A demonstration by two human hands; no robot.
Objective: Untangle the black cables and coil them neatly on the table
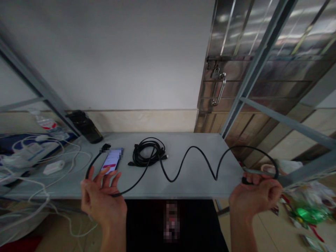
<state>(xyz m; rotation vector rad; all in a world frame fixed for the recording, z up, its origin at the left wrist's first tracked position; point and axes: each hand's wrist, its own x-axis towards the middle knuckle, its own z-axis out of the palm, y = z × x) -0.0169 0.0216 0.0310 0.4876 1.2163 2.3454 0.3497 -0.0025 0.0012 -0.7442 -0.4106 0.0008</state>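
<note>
A black cable runs in waves across the grey table between my two hands. My left hand pinches it between thumb and forefinger near a black plug, which points away from me; the other fingers are loosely spread. From there the cable loops back past my palm. My right hand, over the table's right edge, is closed around the other stretch of cable, and a short black piece shows beneath its fingers. A coiled black cable with plugs on its ends lies mid-table. Just beyond my left fingers rests a lit phone.
A white charger and tangled white cables sit at the left, near a plastic bottle and a black container. Grey metal posts frame the table. Plastic bags lie on the floor at the right.
</note>
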